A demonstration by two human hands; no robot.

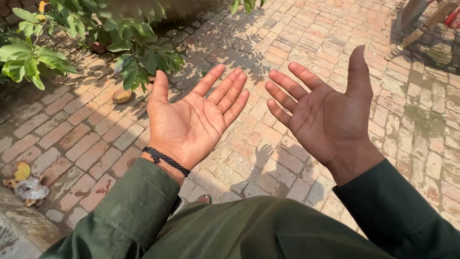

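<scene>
A person in dark green sleeves holds both hands out, palms up, above a sunlit brick pavement (pixel 86 139). The left hand (pixel 189 120) is spread flat with its fingers straight and fanned, grasping nothing; a black braided cord bracelet (pixel 165 160) circles its wrist just above the sleeve cuff. The right hand (pixel 326 117), partly in shade, is likewise released, its fingers splayed and the thumb pointing up, with nothing in the palm. The two hands sit side by side, their fingertips near one another but apart, and neither touches any object.

Below them, between the sleeves, lies the green cloth of the person's garment, and the shadows of the fingers fall on the bricks underneath. At upper left, leafy green plants (pixel 96 33) grow beside the paving, with a small round brownish object (pixel 121 96), possibly a pot or a fallen fruit, lying at their base. A crumpled plastic scrap (pixel 31 188) and a yellow leaf (pixel 22 171) rest at lower left. Turned wooden furniture legs (pixel 412 33) stand at upper right.
</scene>
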